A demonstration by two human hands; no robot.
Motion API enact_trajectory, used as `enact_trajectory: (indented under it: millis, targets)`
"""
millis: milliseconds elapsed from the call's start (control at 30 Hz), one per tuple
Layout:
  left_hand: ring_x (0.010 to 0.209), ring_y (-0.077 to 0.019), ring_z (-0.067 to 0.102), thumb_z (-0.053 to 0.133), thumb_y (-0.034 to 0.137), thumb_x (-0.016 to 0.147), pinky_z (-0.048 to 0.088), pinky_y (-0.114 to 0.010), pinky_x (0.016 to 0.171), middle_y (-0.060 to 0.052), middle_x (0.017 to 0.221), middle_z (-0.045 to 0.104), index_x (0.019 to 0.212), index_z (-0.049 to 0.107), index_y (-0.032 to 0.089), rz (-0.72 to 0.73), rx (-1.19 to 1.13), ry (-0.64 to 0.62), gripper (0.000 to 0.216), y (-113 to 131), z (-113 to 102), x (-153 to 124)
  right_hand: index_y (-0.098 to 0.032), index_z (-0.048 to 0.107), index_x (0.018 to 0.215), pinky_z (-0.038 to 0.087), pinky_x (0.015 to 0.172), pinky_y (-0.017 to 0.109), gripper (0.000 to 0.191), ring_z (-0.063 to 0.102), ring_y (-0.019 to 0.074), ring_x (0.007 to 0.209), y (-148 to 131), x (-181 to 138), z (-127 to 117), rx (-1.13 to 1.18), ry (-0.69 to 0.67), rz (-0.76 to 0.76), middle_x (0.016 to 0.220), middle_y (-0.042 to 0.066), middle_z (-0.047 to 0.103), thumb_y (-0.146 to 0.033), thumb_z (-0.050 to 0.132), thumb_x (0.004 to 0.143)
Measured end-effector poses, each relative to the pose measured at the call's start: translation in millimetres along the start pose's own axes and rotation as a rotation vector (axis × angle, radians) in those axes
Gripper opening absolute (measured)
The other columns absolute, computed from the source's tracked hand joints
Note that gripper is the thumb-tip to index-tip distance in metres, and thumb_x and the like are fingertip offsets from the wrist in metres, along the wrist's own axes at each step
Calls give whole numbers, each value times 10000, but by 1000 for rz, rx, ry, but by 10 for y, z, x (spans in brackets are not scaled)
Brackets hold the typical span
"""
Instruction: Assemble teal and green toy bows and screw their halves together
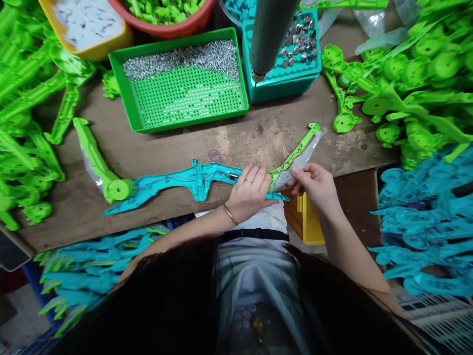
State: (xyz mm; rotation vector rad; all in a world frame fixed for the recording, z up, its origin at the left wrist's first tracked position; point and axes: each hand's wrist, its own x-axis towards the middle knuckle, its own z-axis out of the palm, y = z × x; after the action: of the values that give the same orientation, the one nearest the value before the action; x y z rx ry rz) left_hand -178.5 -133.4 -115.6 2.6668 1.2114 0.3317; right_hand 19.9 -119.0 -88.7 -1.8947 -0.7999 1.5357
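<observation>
A long teal plastic bow-shaped part (pixel 173 183) lies across the wooden bench (pixel 258 138), thin wires on its middle. A green limb piece (pixel 99 162) is fitted at its left end. My left hand (pixel 251 190) presses down on the teal part's right end, fingers curled over it. My right hand (pixel 314 183) pinches the lower end of a green limb with a clear strip (pixel 301 150), which angles up to the right from the teal part.
A green perforated tray of small metal screws (pixel 185 81) and a teal tray of metal discs (pixel 295 59) stand at the back. A dark hanging tool (pixel 269 34) hangs above them. Heaps of green parts (pixel 417 84) and teal parts (pixel 424 222) flank the bench.
</observation>
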Motion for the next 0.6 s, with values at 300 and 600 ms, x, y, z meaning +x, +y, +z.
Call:
enact_trajectory:
  millis: [300,600]
  targets:
    - [1198,-314,571,492,592,893,403,-499,1045,-185,1307,582,1343,523,304,43,13,11,535,-7,-60,-8,-207,508,763,426,411,230,459,526,103,391,-31,59,-95,-346,-45,-70,566,-14,635,-635,668,720]
    - [1127,-309,601,600,578,828,460,-491,985,-182,1224,630,1284,590,294,81,72,94,537,-12,-58,-14,-198,529,1066,370,362,195,310,496,86,346,-370,591,-328,-287,218,-297,563,-52,601,-435,543,868]
